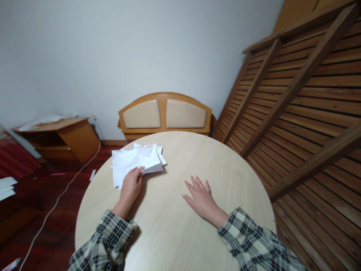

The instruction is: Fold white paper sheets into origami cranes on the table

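A loose stack of creased white paper sheets (132,158) lies at the left side of the round, light wooden table (180,233). My left hand (132,184) is at the near edge of the stack, its fingers closed on the top sheet, whose near right edge stands slightly raised. The thumb is mostly hidden. To the right, my right hand (200,195) rests palm down on the tabletop with its fingers spread, holding nothing and apart from the paper.
Behind the table stands a padded wooden headboard (165,96). A slatted wooden frame (282,90) leans close along the right. At left are a low wooden cabinet (76,139), a white cable (66,188) across the dark floor, and more white sheets (6,188).
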Motion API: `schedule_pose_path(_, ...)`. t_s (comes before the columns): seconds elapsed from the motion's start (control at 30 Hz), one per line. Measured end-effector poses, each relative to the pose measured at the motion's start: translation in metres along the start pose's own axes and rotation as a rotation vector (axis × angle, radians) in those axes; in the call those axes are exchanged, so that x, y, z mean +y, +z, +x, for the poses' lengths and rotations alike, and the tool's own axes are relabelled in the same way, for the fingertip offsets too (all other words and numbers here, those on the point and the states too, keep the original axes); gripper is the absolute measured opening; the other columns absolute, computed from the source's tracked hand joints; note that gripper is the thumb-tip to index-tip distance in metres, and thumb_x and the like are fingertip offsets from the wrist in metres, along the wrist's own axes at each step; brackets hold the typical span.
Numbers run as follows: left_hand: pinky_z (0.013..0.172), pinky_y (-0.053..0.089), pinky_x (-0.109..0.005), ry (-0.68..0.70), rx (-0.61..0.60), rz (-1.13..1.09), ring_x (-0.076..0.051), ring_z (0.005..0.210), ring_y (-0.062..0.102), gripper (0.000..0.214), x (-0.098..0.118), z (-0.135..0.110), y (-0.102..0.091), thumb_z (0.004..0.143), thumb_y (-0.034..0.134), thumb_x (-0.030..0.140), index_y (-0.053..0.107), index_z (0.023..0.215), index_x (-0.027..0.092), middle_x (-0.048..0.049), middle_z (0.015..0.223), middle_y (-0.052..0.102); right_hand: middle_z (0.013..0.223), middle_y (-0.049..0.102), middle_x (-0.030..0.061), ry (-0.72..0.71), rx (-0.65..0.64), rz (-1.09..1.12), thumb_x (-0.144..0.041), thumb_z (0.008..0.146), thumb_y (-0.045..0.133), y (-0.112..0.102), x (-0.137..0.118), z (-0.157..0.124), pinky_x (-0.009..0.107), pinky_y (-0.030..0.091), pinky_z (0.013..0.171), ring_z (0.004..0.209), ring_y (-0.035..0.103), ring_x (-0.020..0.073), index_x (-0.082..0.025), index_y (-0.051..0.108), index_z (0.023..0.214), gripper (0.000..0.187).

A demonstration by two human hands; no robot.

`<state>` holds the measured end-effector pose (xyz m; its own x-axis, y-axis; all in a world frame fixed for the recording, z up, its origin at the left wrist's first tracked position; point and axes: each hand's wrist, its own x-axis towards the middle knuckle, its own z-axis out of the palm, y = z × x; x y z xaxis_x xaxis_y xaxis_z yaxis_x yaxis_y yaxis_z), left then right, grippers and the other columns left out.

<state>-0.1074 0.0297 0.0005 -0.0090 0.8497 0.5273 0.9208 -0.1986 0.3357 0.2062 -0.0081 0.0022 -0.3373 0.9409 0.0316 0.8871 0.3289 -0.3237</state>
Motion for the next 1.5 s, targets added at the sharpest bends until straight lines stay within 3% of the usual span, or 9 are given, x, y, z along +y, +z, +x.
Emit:
schedule_pose_path(0.13, 0.109, 0.043, -0.051, 0.031, 0.158, -0.159, -0.029, 0.123, 0.057, 0.037, 0.012, -0.001, -0.003, 0.094, 0.040, 0.023, 0.064, 0.123, 0.016, -0.0113, 0.127, 0.067, 0.159, 0.029, 0.0153, -0.006, 0.005, 0.019, -0.053, 0.097, 0.044, 0.000, 0.002, 0.000, 0.063, 0.002, 0.117, 0.149, 0.018, 0.0331, -0.021, 0.045, 0.147, 0.060)
schedule_pose_path(0.27, 0.110, 0.041, -0.053, 0.120, 0.200, -0.261, -0.027, 0.128, 0.054, 0.036, 0.035, -0.009, -0.005, 0.096, 0.043, 0.024, 0.061, 0.127, 0.020, -0.0096, 0.132, 0.064, 0.157, 0.033, 0.0139, -0.021, 0.020, 0.051, -0.050, 0.096, 0.046, 0.002, 0.005, 0.001, 0.063, 0.001, 0.118, 0.148, 0.022, 0.0324, -0.020, 0.044, 0.147, 0.059)
schedule_pose_path(0.43, 0.108, 0.044, -0.054, 0.289, 0.046, -0.328, -0.024, 0.130, 0.052, 0.042, 0.066, -0.026, 0.001, 0.096, 0.040, 0.014, 0.056, 0.133, 0.024, -0.0074, 0.136, 0.062, 0.153, 0.041, 0.0152, -0.028, 0.103, 0.127, -0.040, 0.092, 0.054, 0.007, 0.013, 0.004, 0.064, 0.011, 0.117, 0.144, 0.033, 0.0323, -0.021, 0.025, 0.155, 0.071)
schedule_pose_path(0.63, 0.107, 0.046, -0.051, 0.436, -0.258, -0.366, -0.021, 0.130, 0.052, 0.052, 0.092, -0.046, 0.007, 0.089, 0.044, 0.004, 0.053, 0.136, 0.026, -0.0055, 0.137, 0.061, 0.147, 0.049, 0.0167, -0.200, 0.278, 0.333, -0.019, 0.081, 0.063, 0.007, 0.040, 0.017, 0.052, 0.043, 0.105, 0.128, 0.054, 0.0300, -0.023, 0.001, 0.158, 0.098)
schedule_pose_path(0.73, 0.108, 0.046, -0.049, 0.476, -0.378, -0.364, -0.021, 0.129, 0.053, 0.043, 0.102, -0.051, 0.005, 0.094, 0.044, 0.009, 0.057, 0.132, 0.024, -0.0057, 0.133, 0.064, 0.142, 0.055, 0.0137, -0.293, 0.298, 0.359, -0.015, 0.085, 0.057, 0.007, 0.053, 0.022, 0.049, 0.045, 0.102, 0.124, 0.056, 0.0284, -0.027, 0.027, 0.154, 0.076)
schedule_pose_path(0.87, 0.109, 0.045, -0.047, 0.490, -0.488, -0.363, -0.022, 0.129, 0.053, 0.036, 0.112, -0.054, -0.002, 0.099, 0.045, 0.021, 0.057, 0.132, 0.024, -0.0063, 0.135, 0.063, 0.134, 0.061, 0.0126, -0.325, 0.215, 0.300, -0.023, 0.087, 0.062, 0.005, 0.060, 0.020, 0.048, 0.045, 0.099, 0.118, 0.059, 0.0306, -0.024, 0.066, 0.125, 0.039)
schedule_pose_path(1.0, 0.112, 0.042, -0.048, 0.493, -0.524, -0.406, -0.022, 0.133, 0.049, 0.037, 0.106, -0.051, -0.010, 0.100, 0.045, 0.029, 0.054, 0.136, 0.027, -0.0047, 0.139, 0.060, 0.132, 0.063, 0.0099, -0.306, 0.131, 0.290, -0.028, 0.086, 0.065, -0.005, 0.057, 0.012, 0.045, 0.042, 0.101, 0.117, 0.058, 0.0290, -0.024, 0.072, 0.117, 0.032)
schedule_pose_path(1.3, 0.105, 0.046, -0.052, 0.255, -0.275, -0.398, -0.025, 0.120, 0.057, 0.034, 0.041, -0.038, -0.003, 0.090, 0.045, 0.014, 0.067, 0.115, 0.022, -0.0097, 0.126, 0.065, 0.138, 0.059, 0.0096, -0.323, 0.079, 0.363, -0.036, 0.087, 0.065, -0.017, 0.061, 0.004, 0.044, 0.041, 0.104, 0.122, 0.056, 0.0289, -0.024, 0.070, 0.121, 0.036)
schedule_pose_path(1.5, 0.105, 0.046, -0.050, 0.211, -0.309, -0.375, -0.026, 0.121, 0.056, 0.032, 0.038, -0.039, -0.005, 0.090, 0.047, 0.016, 0.070, 0.111, 0.023, -0.0108, 0.128, 0.062, 0.131, 0.064, 0.0105, -0.311, 0.084, 0.420, -0.033, 0.085, 0.067, -0.017, 0.064, 0.004, 0.042, 0.045, 0.100, 0.116, 0.060, 0.0280, -0.024, 0.071, 0.117, 0.034)
